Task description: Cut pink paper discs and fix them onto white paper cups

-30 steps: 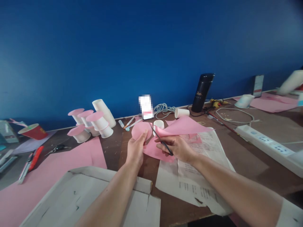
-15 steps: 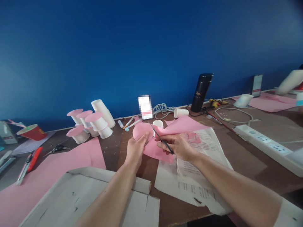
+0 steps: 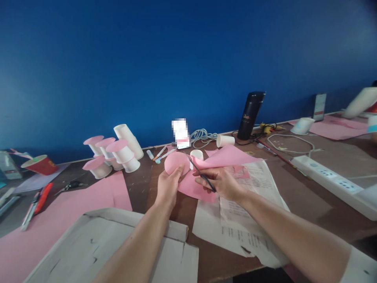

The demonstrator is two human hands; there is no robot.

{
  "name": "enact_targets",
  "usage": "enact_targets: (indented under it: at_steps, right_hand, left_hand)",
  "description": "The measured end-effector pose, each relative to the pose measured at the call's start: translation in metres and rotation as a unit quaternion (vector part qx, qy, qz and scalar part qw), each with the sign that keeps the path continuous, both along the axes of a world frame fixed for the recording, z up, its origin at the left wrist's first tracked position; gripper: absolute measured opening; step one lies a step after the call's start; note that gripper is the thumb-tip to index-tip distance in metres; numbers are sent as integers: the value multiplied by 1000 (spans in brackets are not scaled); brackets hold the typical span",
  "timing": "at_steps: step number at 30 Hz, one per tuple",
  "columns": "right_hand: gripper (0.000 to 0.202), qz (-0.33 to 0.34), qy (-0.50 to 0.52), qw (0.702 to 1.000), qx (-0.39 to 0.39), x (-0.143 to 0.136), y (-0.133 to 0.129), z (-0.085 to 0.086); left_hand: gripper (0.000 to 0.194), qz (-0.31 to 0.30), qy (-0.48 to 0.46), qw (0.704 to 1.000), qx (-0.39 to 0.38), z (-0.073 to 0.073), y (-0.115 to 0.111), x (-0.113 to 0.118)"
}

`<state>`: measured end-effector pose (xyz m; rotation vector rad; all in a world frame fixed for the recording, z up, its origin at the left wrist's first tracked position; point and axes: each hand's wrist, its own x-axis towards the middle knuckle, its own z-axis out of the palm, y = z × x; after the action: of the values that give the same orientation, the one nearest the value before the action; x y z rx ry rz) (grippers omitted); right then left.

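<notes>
- Centrally in the head view, the left hand (image 3: 167,188) pinches a pink paper disc (image 3: 176,162) near its lower right edge, thumb lying flat across the front.
- The disc is pale, matte and plain, roughly round with a smooth upper rim, and it is held up above the brown table (image 3: 165,198), facing the wearer.
- The right hand (image 3: 225,184) has its fingers curled around the handles of dark scissors (image 3: 207,181); the blades point up and left, close to the disc's right edge. How far the blades are parted cannot be told.
- A larger pink sheet (image 3: 232,155) spreads to the right above the right hand, its surface gently bent and tapering to a point on the far right.
- Another pink portion (image 3: 194,188) hangs below, between the two hands; whether it joins the disc is hidden.
- Just behind the scissors stands a white paper cup (image 3: 196,154), partly covered by the pink sheet.
- Printed papers (image 3: 244,220), creased and torn at the lower edge, lie under the right forearm.
- Off to the left, white cups (image 3: 131,165) stand stacked with pink discs (image 3: 118,145) on them.
</notes>
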<state>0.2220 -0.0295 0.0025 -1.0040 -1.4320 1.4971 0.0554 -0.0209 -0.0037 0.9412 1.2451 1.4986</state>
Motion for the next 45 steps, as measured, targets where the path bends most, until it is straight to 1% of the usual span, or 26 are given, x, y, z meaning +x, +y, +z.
enact_targets:
  at_steps: [4, 7, 11, 15, 20, 27, 35, 40, 43, 45]
  right_hand:
    - [49, 2, 3, 1000, -8, 0, 0, -1]
    - [49, 2, 5, 1000, -15, 0, 1, -2]
    - [48, -6, -8, 1000, -14, -1, 2, -5]
    - [49, -12, 6, 1000, -18, 0, 3, -5]
    - [47, -17, 0, 1000, -14, 1, 4, -3]
    - [47, -8, 8, 1000, -8, 2, 2, -1]
    - [43, -3, -2, 1000, 20, 3, 0, 0]
    - [47, -7, -22, 1000, 14, 2, 0, 0]
    - [52, -28, -29, 999, 18, 0, 2, -1]
    - [52, -76, -16, 996, 40, 0, 6, -3]
  left_hand:
    - [37, 10, -15, 1000, -4, -5, 3, -2]
    - [39, 16, -8, 1000, -4, -7, 5, -3]
    - [40, 5, 14, 1000, -12, -5, 4, -4]
    - [37, -8, 53, 998, -14, -2, 1, -3]
    - [39, -15, 82, 996, -17, -3, 1, -4]
    - [38, -17, 49, 999, -8, -6, 1, -3]
    - [37, -21, 25, 999, 3, 0, -2, -3]
    - [39, -19, 1, 1000, 0, -4, 1, -2]
    - [38, -24, -18, 1000, 3, -8, 3, -4]
    - [34, -24, -28, 999, 10, -9, 4, -5]
